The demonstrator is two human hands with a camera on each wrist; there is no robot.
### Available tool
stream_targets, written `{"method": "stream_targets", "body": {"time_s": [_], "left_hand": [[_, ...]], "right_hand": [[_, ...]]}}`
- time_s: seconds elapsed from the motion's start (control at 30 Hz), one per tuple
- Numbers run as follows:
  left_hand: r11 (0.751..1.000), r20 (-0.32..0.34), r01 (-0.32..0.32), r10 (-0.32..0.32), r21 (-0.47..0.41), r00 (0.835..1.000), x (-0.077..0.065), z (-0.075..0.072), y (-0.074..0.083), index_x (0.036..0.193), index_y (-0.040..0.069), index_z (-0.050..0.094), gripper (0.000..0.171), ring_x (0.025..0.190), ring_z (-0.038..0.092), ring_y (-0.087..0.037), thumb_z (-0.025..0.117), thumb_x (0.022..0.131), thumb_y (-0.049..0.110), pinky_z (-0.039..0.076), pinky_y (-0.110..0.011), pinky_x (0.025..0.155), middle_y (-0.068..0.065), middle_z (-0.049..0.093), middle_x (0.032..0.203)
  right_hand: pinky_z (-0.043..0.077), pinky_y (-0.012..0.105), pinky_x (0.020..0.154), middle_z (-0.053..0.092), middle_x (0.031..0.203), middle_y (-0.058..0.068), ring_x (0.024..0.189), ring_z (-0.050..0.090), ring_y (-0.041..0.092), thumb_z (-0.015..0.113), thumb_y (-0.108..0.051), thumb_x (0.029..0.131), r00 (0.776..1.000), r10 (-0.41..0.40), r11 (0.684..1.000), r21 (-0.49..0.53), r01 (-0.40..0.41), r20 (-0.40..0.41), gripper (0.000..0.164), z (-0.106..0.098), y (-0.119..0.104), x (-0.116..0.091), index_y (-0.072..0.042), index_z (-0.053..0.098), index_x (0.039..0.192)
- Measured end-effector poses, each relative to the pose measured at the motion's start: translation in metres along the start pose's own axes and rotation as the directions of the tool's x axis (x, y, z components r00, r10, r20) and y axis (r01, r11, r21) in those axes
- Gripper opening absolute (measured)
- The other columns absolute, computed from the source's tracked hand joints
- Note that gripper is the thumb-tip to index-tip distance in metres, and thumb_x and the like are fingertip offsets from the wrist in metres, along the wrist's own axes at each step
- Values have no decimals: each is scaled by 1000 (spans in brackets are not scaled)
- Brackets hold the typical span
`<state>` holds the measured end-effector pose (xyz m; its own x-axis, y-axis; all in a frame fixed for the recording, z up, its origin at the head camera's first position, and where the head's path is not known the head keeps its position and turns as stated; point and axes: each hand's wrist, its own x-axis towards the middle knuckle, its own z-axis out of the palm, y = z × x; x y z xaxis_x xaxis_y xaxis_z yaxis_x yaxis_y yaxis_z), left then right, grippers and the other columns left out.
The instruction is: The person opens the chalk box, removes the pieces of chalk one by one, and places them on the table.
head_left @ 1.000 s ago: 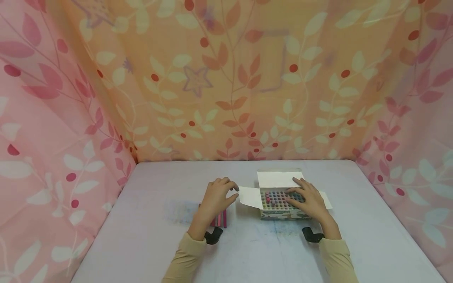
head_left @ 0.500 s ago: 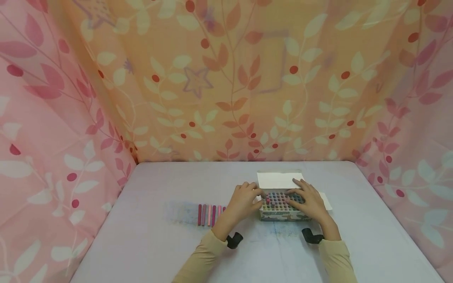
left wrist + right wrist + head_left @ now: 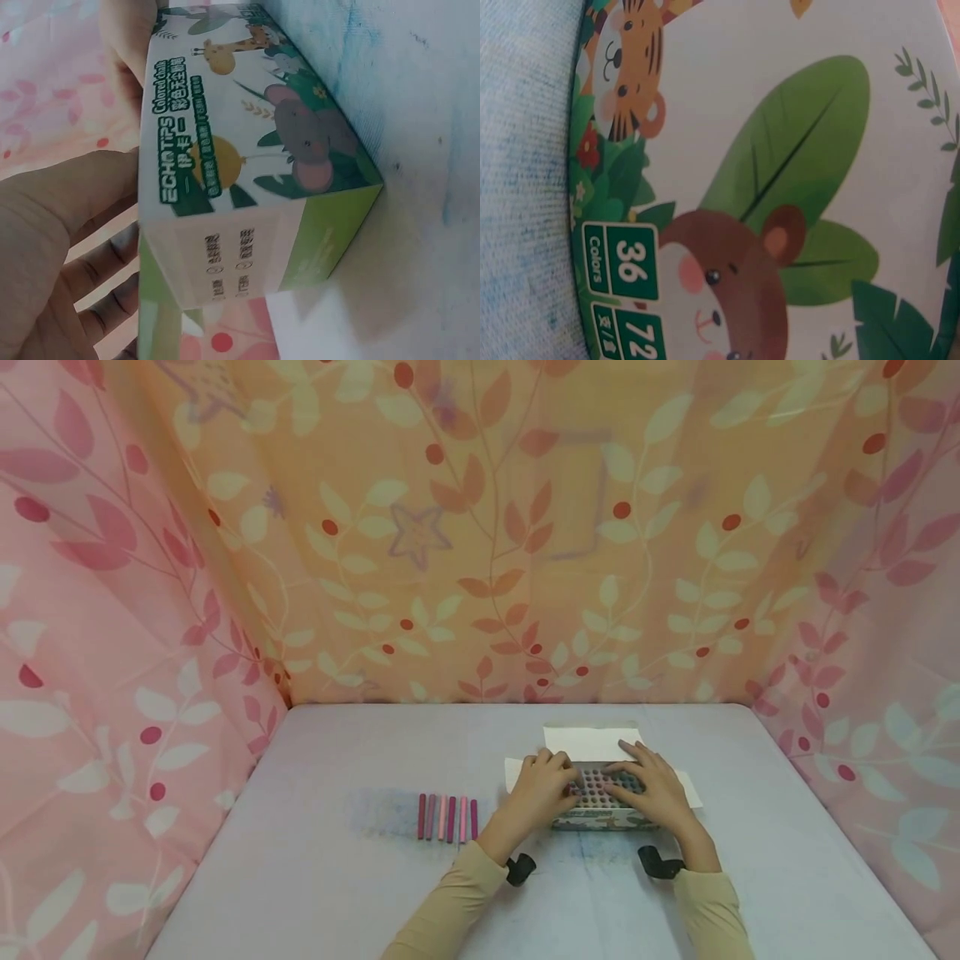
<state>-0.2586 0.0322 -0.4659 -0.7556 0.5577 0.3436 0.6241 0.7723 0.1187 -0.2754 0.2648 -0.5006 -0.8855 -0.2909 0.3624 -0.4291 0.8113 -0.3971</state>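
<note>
An open cardboard box of colored chalk [image 3: 600, 818], printed with animals, stands on the table with rows of chalk ends [image 3: 596, 787] facing up. My left hand [image 3: 536, 789] reaches over the box's left end, fingers bent down to the chalk. Its fingertips are hidden, so a held stick cannot be made out. In the left wrist view the left hand [image 3: 45, 240] has its fingers passing behind the box's rim. My right hand [image 3: 656, 789] lies over the right end, fingers spread across the chalk. The right wrist view shows only the box's printed side [image 3: 795, 150].
Left of the box, several pink and dark red chalk sticks [image 3: 452, 818] lie side by side in a row. Chalk smudges mark the white table [image 3: 315, 877]. The box's back flap [image 3: 592, 743] stands open, and floral curtains [image 3: 480, 568] surround the table.
My left hand has moved right, from beside the side flap to over the box's left end, uncovering the row of chalk sticks. My right hand has stayed in place.
</note>
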Motion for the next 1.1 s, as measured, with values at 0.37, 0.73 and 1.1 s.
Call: {"method": "stream_targets", "body": {"time_s": [0.37, 0.73, 1.1], "left_hand": [[1000, -64, 7, -7, 10, 998, 0, 4, 0, 92, 29, 69, 16, 90, 47, -13, 68, 81, 41, 41, -36, 82, 7, 56, 100], [998, -44, 40, -42, -50, 998, 4, -1, -1, 90, 27, 70, 15, 92, 48, -11, 66, 83, 40, 41, -37, 87, 9, 57, 102], [935, -193, 29, -103, -354, 976, -7, -35, -12, 90, 23, 70, 16, 86, 50, -13, 70, 81, 37, 40, -31, 77, 7, 59, 96]], "right_hand": [[20, 64, 100, 40, 142, 16, 133, 27, 42, 72, -40, 77, 1000, -9, 1000, 6, 9, -3, 30, -1, -1, 0, -22, 69, 101], [21, 64, 100, 41, 141, 16, 133, 27, 42, 73, -39, 76, 1000, -4, 1000, 1, 4, -2, 30, -1, -1, 0, -22, 69, 101], [21, 64, 99, 40, 141, 16, 132, 27, 43, 73, -38, 76, 1000, -13, 1000, -2, 13, -4, 29, -1, -2, -2, -22, 69, 101]]}}
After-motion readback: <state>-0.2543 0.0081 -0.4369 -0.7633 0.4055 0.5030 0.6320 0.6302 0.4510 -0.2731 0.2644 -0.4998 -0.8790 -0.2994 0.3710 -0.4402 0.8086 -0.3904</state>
